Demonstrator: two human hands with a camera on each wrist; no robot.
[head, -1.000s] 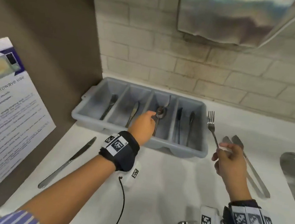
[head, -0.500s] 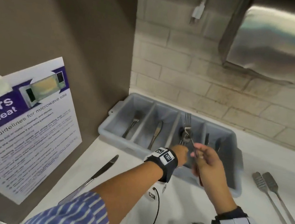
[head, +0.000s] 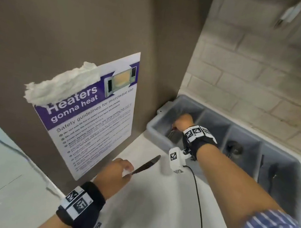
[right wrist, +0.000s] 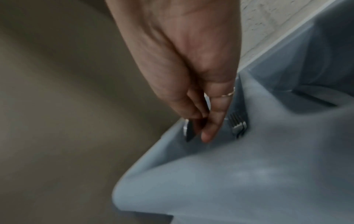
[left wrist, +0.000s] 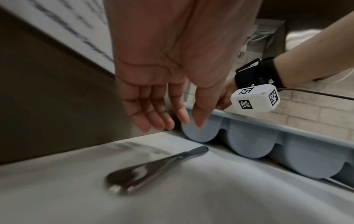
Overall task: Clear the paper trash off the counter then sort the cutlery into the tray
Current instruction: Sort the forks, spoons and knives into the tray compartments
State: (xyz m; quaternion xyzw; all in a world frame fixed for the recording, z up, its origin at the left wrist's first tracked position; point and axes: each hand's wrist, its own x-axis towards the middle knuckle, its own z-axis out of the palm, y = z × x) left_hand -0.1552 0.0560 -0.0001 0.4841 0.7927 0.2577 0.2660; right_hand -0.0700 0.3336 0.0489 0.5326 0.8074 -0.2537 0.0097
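Note:
A grey cutlery tray (head: 213, 121) with several compartments stands against the brick wall. My right hand (head: 181, 121) reaches into its leftmost compartment. There the right hand (right wrist: 199, 125) pinches a fork handle (right wrist: 188, 131) low down, beside the tines of a fork (right wrist: 237, 122) lying in the tray (right wrist: 210, 181). A table knife (head: 147, 165) lies on the white counter in front of the tray. My left hand (head: 120, 170) hovers over its handle end. In the left wrist view the left hand (left wrist: 172, 124) has relaxed fingers just above the knife (left wrist: 153, 168), not touching it.
A spoon (head: 234, 148) lies in the third compartment and dark cutlery (head: 271, 174) in the fourth. A microwave poster (head: 95, 126) hangs on the brown side wall, with a wad of white paper (head: 62, 87) at its top corner. A cable (head: 198, 199) trails across the counter.
My right hand carried the fork from right of the tray across to the leftmost compartment. My left hand left the spoon compartment and dropped to the knife on the counter. The view swung left.

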